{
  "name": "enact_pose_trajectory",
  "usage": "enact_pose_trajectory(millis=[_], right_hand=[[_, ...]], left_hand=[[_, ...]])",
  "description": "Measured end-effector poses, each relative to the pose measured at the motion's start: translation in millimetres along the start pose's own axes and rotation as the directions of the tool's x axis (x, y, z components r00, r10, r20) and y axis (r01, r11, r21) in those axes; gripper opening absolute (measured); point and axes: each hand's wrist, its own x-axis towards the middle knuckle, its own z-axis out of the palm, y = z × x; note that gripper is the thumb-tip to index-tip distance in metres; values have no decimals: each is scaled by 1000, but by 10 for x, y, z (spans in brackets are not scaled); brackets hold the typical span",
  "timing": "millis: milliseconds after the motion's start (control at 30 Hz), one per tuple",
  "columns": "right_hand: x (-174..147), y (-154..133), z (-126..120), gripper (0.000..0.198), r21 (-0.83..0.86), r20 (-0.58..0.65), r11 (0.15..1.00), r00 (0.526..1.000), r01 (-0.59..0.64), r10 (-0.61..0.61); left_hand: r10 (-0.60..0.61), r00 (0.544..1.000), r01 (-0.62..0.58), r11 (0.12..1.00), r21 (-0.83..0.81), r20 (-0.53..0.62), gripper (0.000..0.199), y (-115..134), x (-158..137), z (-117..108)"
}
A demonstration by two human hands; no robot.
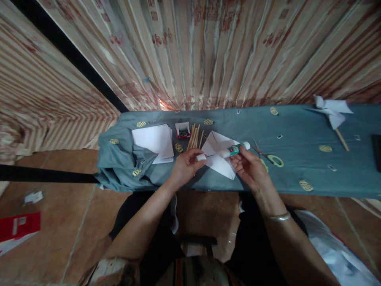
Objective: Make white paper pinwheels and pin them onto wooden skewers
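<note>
The left hand (184, 167) has its thumb and fingers pinched together on a small, smooth white cap (201, 157), short and blunt in shape. The right hand (251, 165) is clamped on a glossy green-and-white cylindrical plastic glue stick (235, 149), thumb along the barrel, pale end pointing left toward the cap but apart from it. A polished silver-coloured metal bangle (279, 217) rings the right wrist.

Between and partly beneath the hands lies a flat, matte white paper square (222, 165), turned cornerwise, with slits running in from its corners. It rests on a bench (297, 139) spread with soft blue-grey cloth printed with yellow pineapples, the fabric bunched in thick folds at the left end.

Just beyond the left hand lies a loose bundle of slender, round, tan wooden sticks (195, 135); next to them is a small red-and-white card box (182, 130), open, with dark little pieces inside. Farther left, a stack of smooth white paper sheets (153, 139) has slightly uneven edges. Beside the right hand are metal scissors with yellow-green looped handles (276, 160). At the far right lies a white paper pinwheel (333, 111) with curled blades on a pale wooden stick. Pleated, striped fabric curtains (208, 59) hang behind.
</note>
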Motion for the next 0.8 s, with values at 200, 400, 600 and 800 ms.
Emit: enact_pose_trajectory(millis=[200,400,600,800], right_hand=[[-14,-36,-62,23,-4,38,998,998,-59,59],[-18,-36,-77,22,-19,76,1000,997,-16,18],[-41,-54,-66,23,26,17,999,999,-39,39],[-77,-100,-42,28,64,10,994,996,-89,88]], left_hand=[[238,969,-176,862,476,-73,25,45,14,-313],[293,956,-205,638,743,12,30,-21,102,-463],[267,964,-153,483,862,22,42,-82,164,-514],[270,963,-144,423,895,27,43,-65,185,-561]])
